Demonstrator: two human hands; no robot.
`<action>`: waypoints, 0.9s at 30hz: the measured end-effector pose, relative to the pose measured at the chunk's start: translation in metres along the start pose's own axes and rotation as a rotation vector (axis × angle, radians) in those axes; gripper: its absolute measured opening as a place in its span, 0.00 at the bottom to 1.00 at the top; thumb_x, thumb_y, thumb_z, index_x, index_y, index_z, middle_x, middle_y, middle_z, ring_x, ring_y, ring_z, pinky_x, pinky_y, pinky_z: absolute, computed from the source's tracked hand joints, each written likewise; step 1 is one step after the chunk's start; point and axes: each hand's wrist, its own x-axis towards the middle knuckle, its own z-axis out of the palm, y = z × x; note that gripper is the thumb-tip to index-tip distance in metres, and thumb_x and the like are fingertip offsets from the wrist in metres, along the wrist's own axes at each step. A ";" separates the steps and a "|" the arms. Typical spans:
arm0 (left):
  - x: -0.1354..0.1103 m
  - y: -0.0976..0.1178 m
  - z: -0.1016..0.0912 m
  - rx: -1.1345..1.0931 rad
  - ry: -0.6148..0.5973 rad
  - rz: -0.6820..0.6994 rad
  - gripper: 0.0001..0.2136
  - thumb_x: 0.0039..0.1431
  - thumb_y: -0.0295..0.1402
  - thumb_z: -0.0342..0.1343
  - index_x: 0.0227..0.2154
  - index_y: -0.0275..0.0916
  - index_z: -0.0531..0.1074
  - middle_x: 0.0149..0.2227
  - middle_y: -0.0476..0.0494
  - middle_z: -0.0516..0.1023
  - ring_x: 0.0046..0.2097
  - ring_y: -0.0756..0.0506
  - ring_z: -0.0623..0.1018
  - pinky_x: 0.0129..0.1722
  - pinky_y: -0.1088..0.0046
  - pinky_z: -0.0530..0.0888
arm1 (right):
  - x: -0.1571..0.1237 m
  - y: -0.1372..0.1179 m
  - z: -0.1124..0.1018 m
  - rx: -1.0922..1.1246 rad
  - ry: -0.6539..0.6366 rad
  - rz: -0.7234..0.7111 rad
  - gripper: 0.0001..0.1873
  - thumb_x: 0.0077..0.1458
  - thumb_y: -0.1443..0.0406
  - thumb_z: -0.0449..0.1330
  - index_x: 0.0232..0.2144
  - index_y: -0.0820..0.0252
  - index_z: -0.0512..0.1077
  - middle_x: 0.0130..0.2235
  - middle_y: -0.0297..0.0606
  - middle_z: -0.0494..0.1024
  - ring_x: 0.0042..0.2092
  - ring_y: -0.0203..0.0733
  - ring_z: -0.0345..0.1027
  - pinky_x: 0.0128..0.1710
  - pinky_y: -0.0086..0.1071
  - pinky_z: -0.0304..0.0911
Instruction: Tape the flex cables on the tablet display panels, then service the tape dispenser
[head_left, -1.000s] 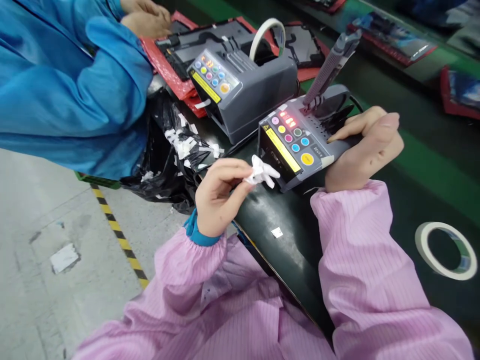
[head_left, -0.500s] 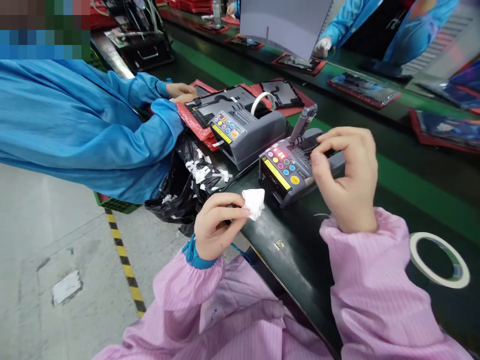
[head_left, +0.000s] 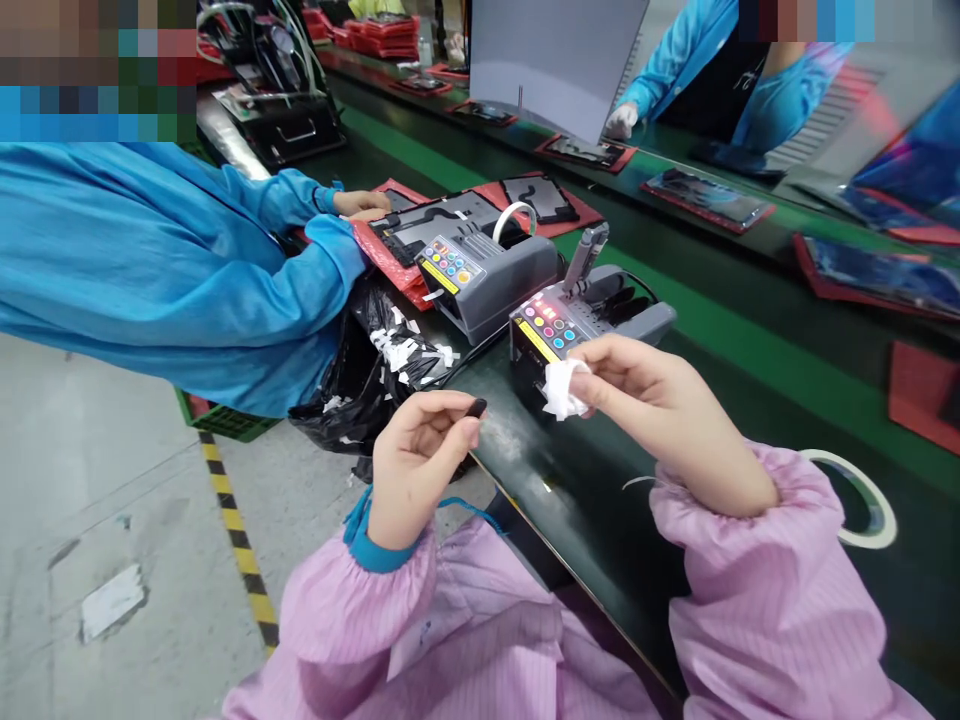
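Note:
Between the thumb and forefinger of my left hand [head_left: 416, 460] is a small black piece [head_left: 476, 408], too small to tell its kind. My right hand [head_left: 645, 400] pinches a crumpled white wad [head_left: 564, 390], which looks like tape or paper. Just behind that wad stands a grey tape dispenser [head_left: 592, 310] with lit red digits and coloured buttons; its front is partly hidden by my right hand. To its left is a second tape dispenser [head_left: 487, 275] with a roll of tape on it.
A roll of tape [head_left: 881, 510] lies by my right sleeve. A black bag [head_left: 330, 405] with white scraps hangs at the table edge. A co-worker's blue sleeve [head_left: 300, 260] is at left, beside panels on red wrap [head_left: 390, 265]. More panels [head_left: 705, 195] lie further back.
The white wad has passed from my left hand to my right, which has come down and left. A small black piece now shows in my left fingertips.

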 end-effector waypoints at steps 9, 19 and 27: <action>-0.007 0.006 0.012 -0.031 -0.076 -0.310 0.16 0.56 0.44 0.69 0.39 0.38 0.77 0.25 0.54 0.67 0.25 0.55 0.65 0.23 0.80 0.64 | -0.006 -0.001 0.007 0.121 0.040 0.189 0.17 0.53 0.51 0.69 0.34 0.58 0.77 0.27 0.32 0.74 0.26 0.32 0.64 0.23 0.25 0.61; -0.004 0.000 0.017 -0.370 -0.153 -0.473 0.17 0.58 0.46 0.66 0.41 0.37 0.76 0.29 0.52 0.62 0.27 0.54 0.62 0.23 0.77 0.62 | -0.003 0.010 0.018 -0.018 0.007 0.041 0.11 0.58 0.56 0.67 0.38 0.56 0.81 0.35 0.35 0.79 0.30 0.34 0.68 0.27 0.28 0.65; -0.012 0.003 0.010 -0.148 -0.296 -0.367 0.11 0.63 0.37 0.63 0.44 0.36 0.80 0.31 0.47 0.72 0.28 0.52 0.72 0.27 0.73 0.67 | -0.011 0.009 0.034 -0.410 0.396 -0.274 0.07 0.62 0.65 0.63 0.39 0.54 0.82 0.37 0.36 0.78 0.32 0.35 0.69 0.32 0.30 0.67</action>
